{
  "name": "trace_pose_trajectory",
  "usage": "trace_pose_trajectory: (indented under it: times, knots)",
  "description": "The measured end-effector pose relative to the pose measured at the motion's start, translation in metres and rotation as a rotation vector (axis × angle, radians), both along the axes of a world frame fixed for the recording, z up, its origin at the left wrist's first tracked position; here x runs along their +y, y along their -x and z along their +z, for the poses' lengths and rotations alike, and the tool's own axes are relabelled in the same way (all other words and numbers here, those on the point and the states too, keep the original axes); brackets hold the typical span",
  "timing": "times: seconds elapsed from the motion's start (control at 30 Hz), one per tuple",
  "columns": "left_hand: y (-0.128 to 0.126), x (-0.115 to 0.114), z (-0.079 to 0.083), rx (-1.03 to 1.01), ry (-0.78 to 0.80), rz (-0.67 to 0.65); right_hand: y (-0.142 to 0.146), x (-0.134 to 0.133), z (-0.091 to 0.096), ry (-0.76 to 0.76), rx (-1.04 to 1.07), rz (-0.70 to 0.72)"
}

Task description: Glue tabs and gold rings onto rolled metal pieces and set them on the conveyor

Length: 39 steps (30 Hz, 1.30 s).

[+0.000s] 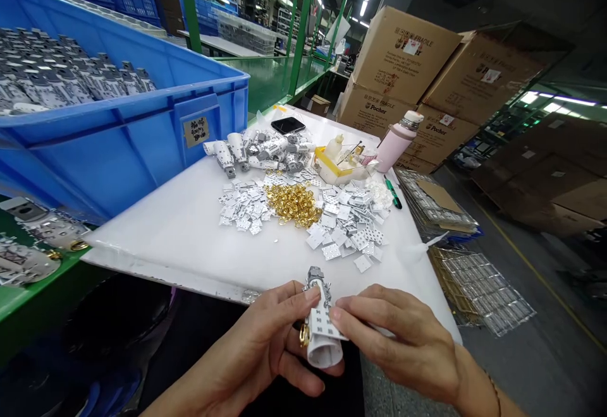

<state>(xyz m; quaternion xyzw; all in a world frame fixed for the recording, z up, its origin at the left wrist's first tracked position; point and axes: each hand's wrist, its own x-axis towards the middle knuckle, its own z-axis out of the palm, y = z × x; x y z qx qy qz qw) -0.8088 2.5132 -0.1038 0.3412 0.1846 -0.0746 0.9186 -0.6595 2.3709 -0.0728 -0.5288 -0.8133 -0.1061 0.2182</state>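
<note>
My left hand (265, 341) grips a small white card piece (322, 332) with a grey metal clasp at its top and a gold ring at its side. My right hand (403, 335) pinches the same piece from the right, fingertips on its face. Both hands sit just below the near edge of the white board (190, 234). On the board lie a heap of gold rings (294, 203), a pile of small silver squares on the left (241, 208), a bigger spread of them on the right (351, 221), and a cluster of finished pieces (265, 148).
A big blue crate (142, 120) full of finished pieces stands at the left. A black phone (288, 125), a yellow tray with a small bottle (339, 161), a pink flask (397, 141) and a green pen (392, 192) sit at the board's far end. Cardboard boxes (427, 69) and clear blister trays (478, 284) lie right.
</note>
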Motion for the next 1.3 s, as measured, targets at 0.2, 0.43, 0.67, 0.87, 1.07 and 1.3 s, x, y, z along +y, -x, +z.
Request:
trace_pose_trajectory:
  times: [0.2, 0.43, 0.67, 0.87, 1.07, 1.3]
  knots:
    - [-0.002, 0.001, -0.004, 0.013, 0.013, -0.041, 0.001, 0.006, 0.007, -0.087, -0.161, 0.067]
    - [0.006, 0.010, -0.005, -0.086, -0.038, -0.042, 0.006, 0.010, 0.008, -0.111, -0.286, 0.038]
    - [0.025, 0.014, -0.010, -0.003, -0.009, 0.172, -0.002, 0.031, 0.003, -0.060, 0.201, -0.052]
    - [0.030, 0.018, -0.012, 0.036, 0.059, 0.330, -0.040, 0.096, -0.011, 0.020, 0.342, -0.429]
    - [0.038, 0.026, -0.013, -0.039, 0.074, 0.359, -0.034, 0.149, -0.016, 0.103, 0.216, -0.429]
    - [0.045, 0.033, -0.018, -0.060, 0.082, 0.368, -0.070, 0.184, -0.015, 0.210, -0.030, -0.789]
